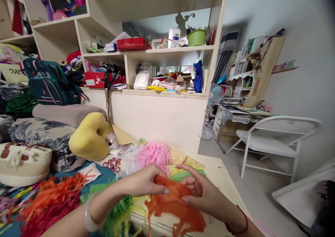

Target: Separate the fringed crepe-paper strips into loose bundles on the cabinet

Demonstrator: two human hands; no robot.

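Note:
Both my hands hold a piece of orange fringed tissue paper (176,205) low in the middle of the view. My left hand (146,181) pinches its upper edge, fingers closed; a pale bangle (89,217) is on that wrist. My right hand (201,191) grips the paper from the right, with a red cord (244,221) on its wrist. The paper's cut strips hang down over the edge of a pale wooden table (225,181). Just beyond my hands lie a pink fringed bundle (154,155) and green and yellow sheets (183,174).
Orange and red fringed paper (49,202) and green fringe (117,217) lie at the left. A yellow neck pillow (89,135), a woven bag (23,163) and bedding sit behind. Cluttered shelves (157,52) rise ahead. A white folding chair (272,142) stands at the right on the floor.

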